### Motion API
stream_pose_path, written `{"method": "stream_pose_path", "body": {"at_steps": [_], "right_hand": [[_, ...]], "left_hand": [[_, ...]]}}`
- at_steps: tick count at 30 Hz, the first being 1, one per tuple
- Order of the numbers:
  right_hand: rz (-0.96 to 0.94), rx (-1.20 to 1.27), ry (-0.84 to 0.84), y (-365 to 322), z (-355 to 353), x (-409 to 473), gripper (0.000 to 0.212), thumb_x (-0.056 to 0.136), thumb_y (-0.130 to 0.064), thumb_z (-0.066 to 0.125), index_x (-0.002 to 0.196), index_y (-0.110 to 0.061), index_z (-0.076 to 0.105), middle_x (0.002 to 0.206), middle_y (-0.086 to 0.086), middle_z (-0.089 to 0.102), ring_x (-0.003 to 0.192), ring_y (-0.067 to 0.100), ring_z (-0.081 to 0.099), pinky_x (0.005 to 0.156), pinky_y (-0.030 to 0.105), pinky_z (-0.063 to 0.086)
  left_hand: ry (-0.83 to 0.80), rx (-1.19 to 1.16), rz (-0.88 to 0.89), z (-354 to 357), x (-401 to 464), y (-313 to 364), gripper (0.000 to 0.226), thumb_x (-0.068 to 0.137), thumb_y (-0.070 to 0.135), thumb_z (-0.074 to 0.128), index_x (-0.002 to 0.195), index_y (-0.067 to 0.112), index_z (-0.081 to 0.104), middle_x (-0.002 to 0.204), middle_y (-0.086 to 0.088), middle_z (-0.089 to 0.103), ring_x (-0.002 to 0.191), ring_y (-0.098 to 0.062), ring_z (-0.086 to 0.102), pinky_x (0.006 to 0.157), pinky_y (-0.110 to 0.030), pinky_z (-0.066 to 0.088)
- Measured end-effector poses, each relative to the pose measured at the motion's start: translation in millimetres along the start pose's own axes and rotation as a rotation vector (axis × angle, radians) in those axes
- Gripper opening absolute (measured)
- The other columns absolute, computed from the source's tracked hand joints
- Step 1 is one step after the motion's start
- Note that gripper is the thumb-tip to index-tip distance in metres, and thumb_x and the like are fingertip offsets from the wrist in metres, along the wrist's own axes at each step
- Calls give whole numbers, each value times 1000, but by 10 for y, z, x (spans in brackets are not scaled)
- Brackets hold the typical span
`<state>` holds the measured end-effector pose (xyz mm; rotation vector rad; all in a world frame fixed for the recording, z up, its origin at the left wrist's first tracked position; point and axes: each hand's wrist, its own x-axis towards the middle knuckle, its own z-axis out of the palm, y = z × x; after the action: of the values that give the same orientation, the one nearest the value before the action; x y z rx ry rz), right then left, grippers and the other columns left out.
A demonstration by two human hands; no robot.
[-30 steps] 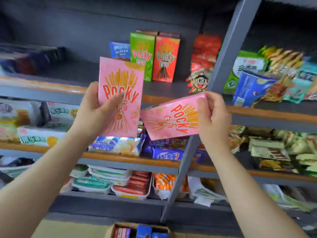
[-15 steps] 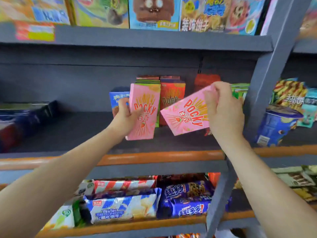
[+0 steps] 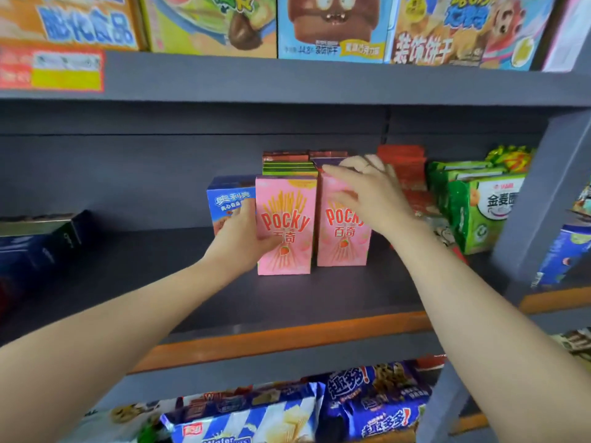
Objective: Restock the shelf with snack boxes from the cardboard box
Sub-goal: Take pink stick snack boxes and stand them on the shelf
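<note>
Head view: showed two pink Pocky boxes upright side by side on the grey shelf (image 3: 160,266), midway along it and set back from its orange front edge. Left hand (image 3: 246,238) gripped the left pink box (image 3: 284,225) by its left side, thumb curled across the front face. Right hand (image 3: 367,196) lay over the top front of the right pink box (image 3: 343,231), fingers fairly straight and blurred; whether pressing or pinching, could not tell. Stood directly in front of green and red boxes (image 3: 287,166) toward the back wall, with a blue Oreo box (image 3: 228,198) just beside the left one. Judged both boxes placed or nearly so, only squaring up and letting go left. Cardboard box not in view, so remaining stock unknown. Left stretch of the shelf still bare, likely room for more. Green biscuit carton (image 3: 483,206) near the right upright, open-topped, contents hidden.
</note>
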<state>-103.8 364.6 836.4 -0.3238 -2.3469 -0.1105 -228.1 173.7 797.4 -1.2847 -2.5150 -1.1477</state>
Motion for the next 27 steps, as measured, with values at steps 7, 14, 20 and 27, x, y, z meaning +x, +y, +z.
{"method": "stream_pose_path", "body": {"at_steps": [7, 14, 20, 27], "right_hand": [[421, 412, 62, 43, 233, -285, 120, 64, -23, 84, 147, -23, -2, 155, 9, 7, 142, 26, 11, 113, 41, 16], [585, 504, -209, 140, 281, -364, 75, 64, -26, 82, 125, -16, 39, 116, -2, 61, 103, 18, 58, 84, 36, 48], [609, 366, -199, 76, 313, -341, 74, 65, -31, 81, 118, -9, 35, 113, 5, 58, 102, 25, 57, 74, 34, 45], [587, 323, -209, 86, 351, -272, 69, 73, -22, 76, 120, -6, 28, 112, 10, 59, 86, 18, 55, 50, 21, 34]], "left_hand": [[-34, 47, -44, 124, 65, -36, 48, 78, 31, 69, 111, 15, 39, 111, -4, 62, 87, -12, 44, 71, -29, 38], [-93, 50, -71, 194, 29, -28, 53, 79, 34, 67, 117, 11, 40, 107, -7, 64, 89, -23, 63, 78, -40, 55], [-94, 35, -84, 214, 37, 6, 59, 76, 33, 71, 120, 12, 40, 110, -4, 63, 93, -21, 63, 79, -35, 53], [-52, 40, -54, 259, 40, -53, 50, 79, 33, 68, 117, 12, 43, 108, -2, 63, 88, -17, 61, 72, -29, 51]]}}
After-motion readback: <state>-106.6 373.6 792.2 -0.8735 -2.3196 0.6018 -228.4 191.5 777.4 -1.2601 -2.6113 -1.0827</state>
